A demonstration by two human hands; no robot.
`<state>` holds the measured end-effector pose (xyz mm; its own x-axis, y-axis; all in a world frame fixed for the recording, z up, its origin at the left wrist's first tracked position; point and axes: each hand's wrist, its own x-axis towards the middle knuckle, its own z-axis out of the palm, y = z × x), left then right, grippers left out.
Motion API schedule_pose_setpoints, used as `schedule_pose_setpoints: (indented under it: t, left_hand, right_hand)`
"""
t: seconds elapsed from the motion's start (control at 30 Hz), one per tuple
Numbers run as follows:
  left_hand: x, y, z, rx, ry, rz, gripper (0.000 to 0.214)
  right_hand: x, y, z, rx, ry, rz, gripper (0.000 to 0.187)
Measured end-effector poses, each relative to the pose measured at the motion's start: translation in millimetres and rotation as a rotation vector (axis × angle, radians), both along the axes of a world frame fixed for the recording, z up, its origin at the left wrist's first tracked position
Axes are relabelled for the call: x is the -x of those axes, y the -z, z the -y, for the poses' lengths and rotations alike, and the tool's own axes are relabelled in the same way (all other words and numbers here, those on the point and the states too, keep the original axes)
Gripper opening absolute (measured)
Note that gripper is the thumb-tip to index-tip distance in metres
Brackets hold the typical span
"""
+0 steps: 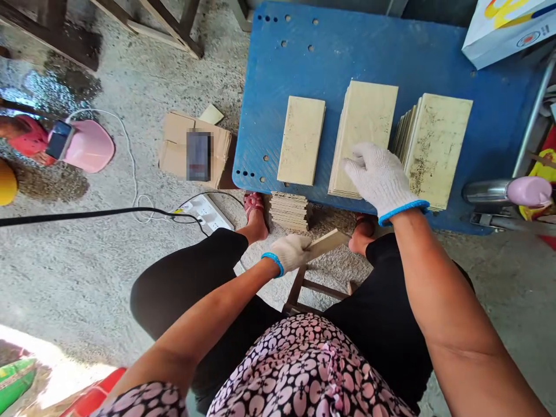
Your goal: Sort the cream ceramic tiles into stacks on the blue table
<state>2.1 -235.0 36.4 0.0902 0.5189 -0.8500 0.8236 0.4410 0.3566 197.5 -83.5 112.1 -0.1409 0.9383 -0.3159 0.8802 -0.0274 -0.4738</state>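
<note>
My left hand (pixel 292 253), in a white knit glove with a blue cuff, is closed on one end of a thin cream board (pixel 326 243), held tilted above my lap. My right hand (pixel 382 176), gloved the same way, is over the lower right part of the middle stack of boards (pixel 369 110). Its fingers are bent and partly apart, and no board shows between them; whether the fingertips touch the stack is unclear. To its right stands a leaning stack of dark-speckled boards (pixel 443 139), and a smaller pile of boards (pixel 302 139) lies on the left.
The stacks rest on a blue table (pixel 286 69). Below its near edge is another board pile (pixel 289 211). A steel flask (pixel 486 191) and white bag (pixel 508 35) are at right. Left are a carton (pixel 174 145), power strip (pixel 208 214), cables and a person (pixel 28 139) near a pink stool (pixel 93 147).
</note>
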Motion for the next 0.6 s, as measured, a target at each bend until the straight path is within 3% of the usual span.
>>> schedule_pose_setpoints:
  t: [0.1, 0.27, 0.4, 0.5, 0.6]
  left_hand:
    - [18, -36.2, 2, -0.013, -0.121, 0.097, 0.014]
    - [44, -72.4, 1, -0.035, -0.703, 0.352, 0.031]
    - [56, -81.7, -13, -0.079, -0.993, 0.500, 0.041]
    - [63, -83.1, -28, -0.105, -1.061, 0.586, 0.042]
    - [70, -80.3, -40, -0.107, -1.091, 0.592, 0.038]
  right_hand:
    - [-1, -0.5, 2, -0.001, -0.003, 0.015, 0.029]
    - [4, 2.9, 5, -0.006, -0.024, 0.009, 0.028]
    - [21, 6.7, 11, 0.047, -0.055, -0.085, 0.027]
    - [40, 11.0, 23, 0.155, -0.074, -0.187, 0.037]
    - [61, 15.3, 37, 0.249, -0.072, -0.228, 0.064]
